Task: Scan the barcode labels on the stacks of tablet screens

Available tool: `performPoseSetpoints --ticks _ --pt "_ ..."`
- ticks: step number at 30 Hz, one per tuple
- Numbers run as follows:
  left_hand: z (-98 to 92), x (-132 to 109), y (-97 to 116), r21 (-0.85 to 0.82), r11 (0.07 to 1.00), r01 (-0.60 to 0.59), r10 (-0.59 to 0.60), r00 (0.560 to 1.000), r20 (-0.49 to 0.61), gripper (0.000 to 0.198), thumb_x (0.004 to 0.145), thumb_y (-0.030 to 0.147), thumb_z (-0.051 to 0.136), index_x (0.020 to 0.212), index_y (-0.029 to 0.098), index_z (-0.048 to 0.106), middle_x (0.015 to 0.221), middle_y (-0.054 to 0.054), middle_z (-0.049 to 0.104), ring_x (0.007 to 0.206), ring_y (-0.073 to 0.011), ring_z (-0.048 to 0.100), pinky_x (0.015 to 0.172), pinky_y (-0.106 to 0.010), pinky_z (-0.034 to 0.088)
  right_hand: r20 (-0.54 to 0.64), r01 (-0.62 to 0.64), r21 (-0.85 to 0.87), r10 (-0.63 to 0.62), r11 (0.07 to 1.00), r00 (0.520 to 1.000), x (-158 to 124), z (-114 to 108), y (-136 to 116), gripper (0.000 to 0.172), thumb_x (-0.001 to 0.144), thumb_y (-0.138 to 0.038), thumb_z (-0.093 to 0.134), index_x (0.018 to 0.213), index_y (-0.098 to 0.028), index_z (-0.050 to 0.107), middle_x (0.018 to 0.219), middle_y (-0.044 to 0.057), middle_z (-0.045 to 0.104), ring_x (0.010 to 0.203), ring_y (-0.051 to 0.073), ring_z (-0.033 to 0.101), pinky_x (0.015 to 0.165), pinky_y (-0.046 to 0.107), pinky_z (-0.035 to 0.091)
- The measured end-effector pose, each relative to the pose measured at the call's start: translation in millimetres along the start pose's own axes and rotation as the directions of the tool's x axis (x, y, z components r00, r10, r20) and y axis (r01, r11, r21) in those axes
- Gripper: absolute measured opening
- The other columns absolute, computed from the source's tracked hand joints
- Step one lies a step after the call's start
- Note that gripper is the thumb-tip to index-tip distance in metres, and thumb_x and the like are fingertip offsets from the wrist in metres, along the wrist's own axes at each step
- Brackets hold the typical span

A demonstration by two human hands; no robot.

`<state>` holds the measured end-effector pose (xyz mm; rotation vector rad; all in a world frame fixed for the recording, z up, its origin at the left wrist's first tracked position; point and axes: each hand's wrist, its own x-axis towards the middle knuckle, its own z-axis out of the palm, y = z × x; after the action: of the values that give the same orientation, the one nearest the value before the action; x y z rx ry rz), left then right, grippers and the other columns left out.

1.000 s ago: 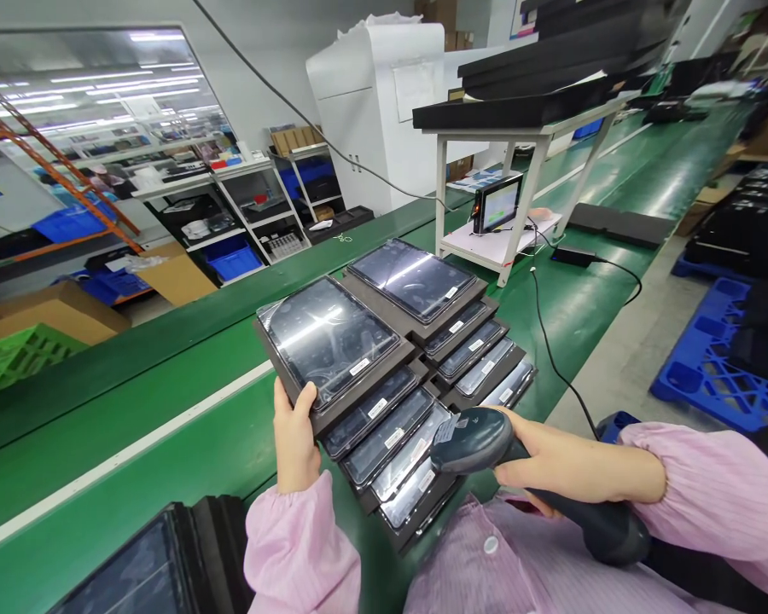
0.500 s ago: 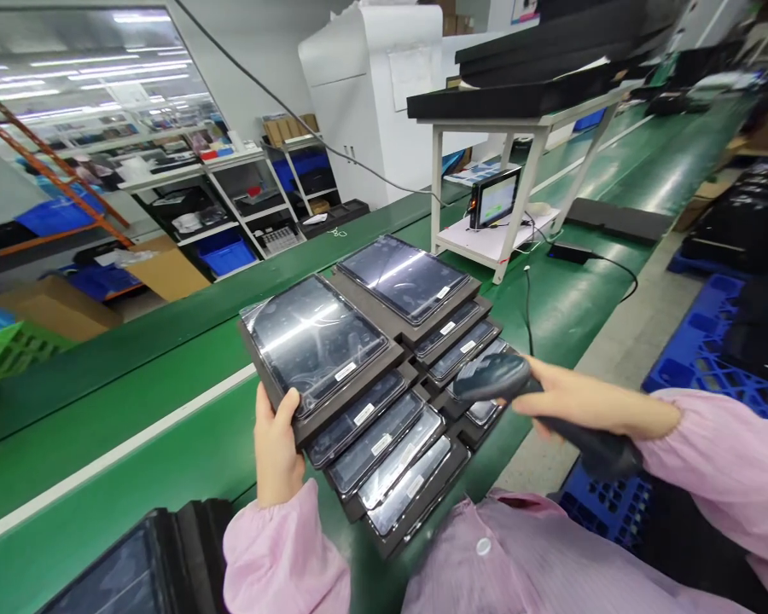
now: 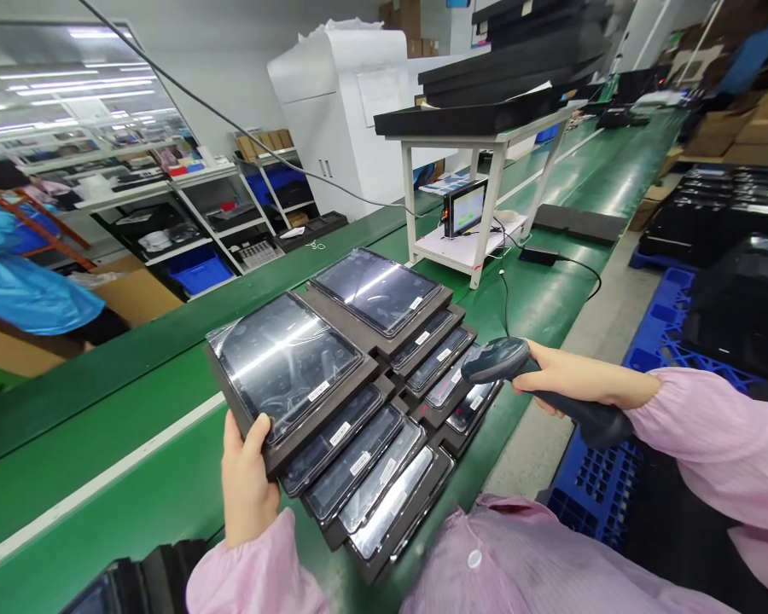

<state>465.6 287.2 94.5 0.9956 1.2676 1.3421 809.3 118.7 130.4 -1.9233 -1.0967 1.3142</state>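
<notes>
My left hand (image 3: pixel 249 473) is closed on the near-left edge of a black foam tray (image 3: pixel 384 362), thumb on top. Trays are stacked in stepped rows, each showing tablets with shiny dark screens and small white labels. One whole tablet (image 3: pixel 291 362) lies in the top tray at the left, with another tablet (image 3: pixel 377 290) behind it. In my right hand (image 3: pixel 554 375) is a dark handheld barcode scanner (image 3: pixel 499 358), wrapped by my fingers. Its head hangs above the stack's right side, and a small red light spot shows on the foam between the rows.
Under the stack runs a green conveyor belt (image 3: pixel 134 426). Beyond it a white stand (image 3: pixel 448 247) carries black trays and a small lit screen (image 3: pixel 466 209). Blue pallets (image 3: pixel 595 486) are on the floor at right. A person in blue (image 3: pixel 32 264) is at far left.
My view has shifted, so the stack and my left hand appear farther left. The scanner stays over the right rows, and a red spot now shows. A person in blue has come into view.
</notes>
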Motion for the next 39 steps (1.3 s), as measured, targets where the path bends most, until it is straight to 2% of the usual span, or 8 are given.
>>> performPoseSetpoints --ticks 6,12,18,23,31,33,35,39 --pt "-1.0 2.7 -0.9 -0.003 1.0 -0.001 0.001 1.0 -0.002 0.055 0.06 0.034 0.073 0.114 0.029 0.062 0.098 0.004 0.062 0.078 -0.0105 0.053 0.067 -0.018 0.044 0.024 -0.001 -0.008 0.002 1.0 1.0 -3.4 -2.4 1.7 0.03 0.074 -0.023 0.052 0.099 -0.021 0.035 0.049 -0.009 0.046 0.041 0.013 0.048 0.038 0.021 0.038" --pt "0.7 0.8 1.7 -0.004 1.0 0.003 -0.003 1.0 -0.012 0.055 0.061 0.034 0.073 0.114 0.03 0.063 0.099 0.005 0.063 0.081 -0.0099 0.054 0.065 -0.016 0.044 0.035 -0.004 0.009 0.003 1.0 0.999 -3.9 -4.2 0.7 0.036 0.072 -0.02 0.051 0.104 -0.021 0.035 0.052 -0.01 0.046 0.04 0.012 0.047 0.037 0.02 0.035" --pt "0.6 0.8 -0.2 -0.005 1.0 0.003 -0.003 1.0 -0.004 0.056 0.061 0.034 0.073 0.116 0.03 0.062 0.104 0.004 0.063 0.082 -0.0107 0.054 0.067 -0.017 0.044 0.116 0.001 0.015 -0.003 1.0 0.993 -7.5 -3.6 31.2 0.034 0.074 -0.024 0.053 0.104 -0.021 0.036 0.069 -0.004 0.054 0.044 0.011 0.054 0.04 0.021 0.041" --pt "0.1 1.8 -0.5 0.002 1.0 -0.001 0.001 1.0 -0.011 0.054 0.062 0.033 0.072 0.115 0.029 0.062 0.102 0.004 0.063 0.081 -0.0113 0.054 0.069 -0.019 0.044 0.084 -0.087 0.028 0.085 0.996 0.993 -9.0 5.8 51.8 0.034 0.074 -0.024 0.052 0.105 -0.019 0.037 0.048 -0.009 0.046 0.04 0.013 0.051 0.036 0.019 0.033" --pt "0.2 1.2 -0.5 -0.001 1.0 0.003 -0.003 1.0 0.023 0.053 0.062 0.032 0.072 0.115 0.03 0.062 0.098 0.005 0.063 0.077 -0.01 0.054 0.067 -0.019 0.044 0.05 -0.081 0.065 0.078 0.995 0.996 -15.9 6.8 45.2 0.045 0.071 -0.027 0.054 0.111 -0.018 0.035 0.057 -0.008 0.048 0.039 0.012 0.048 0.038 0.022 0.036" --pt "-0.4 0.8 -1.6 -0.008 1.0 -0.016 0.016 0.999 0.037 0.053 0.064 0.031 0.071 0.116 0.03 0.061 0.1 0.005 0.063 0.08 -0.0099 0.054 0.07 -0.019 0.044 0.06 -0.086 0.056 0.082 0.995 0.995 -23.7 14.4 43.2 0.049 0.072 -0.029 0.054 0.115 -0.017 0.034 0.057 -0.007 0.049 0.04 0.012 0.048 0.039 0.023 0.038" --pt "-1.2 0.8 -3.6 -0.008 0.999 -0.039 0.04 0.998 0.056 0.052 0.065 0.03 0.069 0.117 0.029 0.06 0.103 0.004 0.063 0.083 -0.0103 0.055 0.074 -0.02 0.044 0.126 -0.073 0.066 0.064 0.995 0.99 -33.6 30.9 40.1 0.057 0.073 -0.03 0.054 0.123 -0.018 0.03 0.061 -0.005 0.052 0.043 0.013 0.051 0.041 0.024 0.04" --pt "-3.5 1.5 -8.3 0.011 0.997 -0.072 0.071 0.995 0.076 0.05 0.068 0.029 0.066 0.117 0.026 0.059 0.103 0.001 0.062 0.084 -0.0111 0.055 0.079 -0.022 0.043 0.324 -0.048 0.133 0.002 0.99 0.946 -50.4 84.0 30.6 0.074 0.074 -0.023 0.051 0.138 -0.019 0.016 0.072 -0.003 0.057 0.048 0.012 0.056 0.045 0.023 0.042"
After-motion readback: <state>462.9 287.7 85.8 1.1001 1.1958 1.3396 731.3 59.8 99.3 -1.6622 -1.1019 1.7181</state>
